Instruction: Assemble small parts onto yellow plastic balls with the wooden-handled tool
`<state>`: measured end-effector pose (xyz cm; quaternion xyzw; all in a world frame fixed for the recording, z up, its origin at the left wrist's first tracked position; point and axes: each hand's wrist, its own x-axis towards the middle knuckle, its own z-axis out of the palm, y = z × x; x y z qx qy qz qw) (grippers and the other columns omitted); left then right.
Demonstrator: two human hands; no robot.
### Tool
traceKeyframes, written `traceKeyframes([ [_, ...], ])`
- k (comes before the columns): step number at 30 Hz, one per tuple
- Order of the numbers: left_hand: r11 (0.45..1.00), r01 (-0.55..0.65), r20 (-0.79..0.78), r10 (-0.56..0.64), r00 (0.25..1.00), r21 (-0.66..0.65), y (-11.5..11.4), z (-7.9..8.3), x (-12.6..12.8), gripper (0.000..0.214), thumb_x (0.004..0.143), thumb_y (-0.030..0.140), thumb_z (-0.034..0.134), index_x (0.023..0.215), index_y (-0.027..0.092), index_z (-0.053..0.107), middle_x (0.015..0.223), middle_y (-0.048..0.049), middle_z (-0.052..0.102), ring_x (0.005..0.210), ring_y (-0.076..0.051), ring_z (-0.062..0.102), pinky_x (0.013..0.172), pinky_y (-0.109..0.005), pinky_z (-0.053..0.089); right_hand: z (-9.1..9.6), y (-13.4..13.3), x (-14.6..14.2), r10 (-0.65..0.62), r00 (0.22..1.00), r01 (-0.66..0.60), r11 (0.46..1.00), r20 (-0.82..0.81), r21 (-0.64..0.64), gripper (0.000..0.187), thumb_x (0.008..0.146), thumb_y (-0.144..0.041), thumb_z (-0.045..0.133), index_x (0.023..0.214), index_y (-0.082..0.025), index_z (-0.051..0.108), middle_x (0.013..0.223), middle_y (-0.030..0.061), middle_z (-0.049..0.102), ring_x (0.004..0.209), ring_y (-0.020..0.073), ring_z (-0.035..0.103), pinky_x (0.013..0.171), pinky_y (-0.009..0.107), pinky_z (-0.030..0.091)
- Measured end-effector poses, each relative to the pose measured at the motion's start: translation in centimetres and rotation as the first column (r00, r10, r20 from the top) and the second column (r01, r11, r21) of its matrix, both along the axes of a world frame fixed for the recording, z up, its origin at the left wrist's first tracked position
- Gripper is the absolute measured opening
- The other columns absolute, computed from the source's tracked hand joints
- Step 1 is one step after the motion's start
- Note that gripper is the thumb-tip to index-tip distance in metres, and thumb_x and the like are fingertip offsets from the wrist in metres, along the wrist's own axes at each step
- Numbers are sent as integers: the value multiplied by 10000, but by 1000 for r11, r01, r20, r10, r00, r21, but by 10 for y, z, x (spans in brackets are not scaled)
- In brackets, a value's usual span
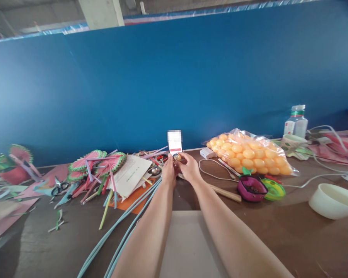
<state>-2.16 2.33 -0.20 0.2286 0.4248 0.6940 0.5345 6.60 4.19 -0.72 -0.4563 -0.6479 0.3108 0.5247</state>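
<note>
Both my arms reach forward over the brown table point(278, 239). My left hand point(168, 172) and my right hand point(190, 168) meet at the far side, fingers closed around a small round shiny object point(176, 156). A phone point(174, 144) stands upright just behind them against the blue wall, its screen lit white and red. What the small object is I cannot make out.
Folded paper fans point(104, 162), coloured sticks, scissors point(59, 188) and a printed sheet point(132, 173) lie left. Long blue tubes point(124, 227) run forward. Right: a bag of orange balls point(246, 152), wooden stick point(224, 192), purple container point(251, 188), white bowl point(333, 200), bottle point(297, 121), cables.
</note>
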Motion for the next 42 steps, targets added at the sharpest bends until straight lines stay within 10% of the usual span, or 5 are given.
traceKeyframes([
  [42,991,-90,80,82,993,99,1,3,-2,169,724,258,677,848,156,623,795,-47,661,744,-163,637,749,-297,499,-2,-2,-5,116,991,-116,993,-69,4,331,751,-201,625,1077,-256,641,1136,18,666,906,153,653,896,345,521],
])
